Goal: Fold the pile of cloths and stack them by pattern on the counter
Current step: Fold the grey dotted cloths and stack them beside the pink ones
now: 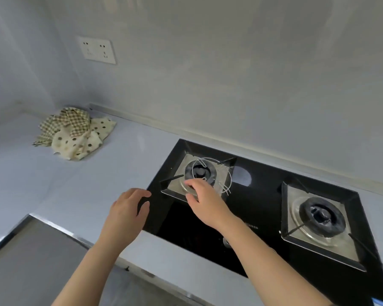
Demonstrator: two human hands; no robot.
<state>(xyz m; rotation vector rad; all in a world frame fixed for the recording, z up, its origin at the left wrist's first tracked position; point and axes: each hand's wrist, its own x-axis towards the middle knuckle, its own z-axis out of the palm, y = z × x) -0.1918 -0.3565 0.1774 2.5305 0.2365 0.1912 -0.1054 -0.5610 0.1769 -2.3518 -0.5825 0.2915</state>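
The pile of cloths (75, 134), checked and dotted, lies crumpled in the far left corner of the counter (97, 180), well apart from both hands. A black hob (263, 195) fills the right side. The right hand (206, 202) hovers over its left burner (199, 171), fingers curled at a wire stand (212, 173); I cannot tell whether they grip it. The left hand (128, 208) hangs relaxed and loosely spread at the hob's left edge. A wall socket (97, 49) sits above the pile.

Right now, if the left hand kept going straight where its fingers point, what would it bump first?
Probably the left edge of the black stove: the left hand has its fingers pointing at it. Its height above the counter is unclear, so it might glide over instead.
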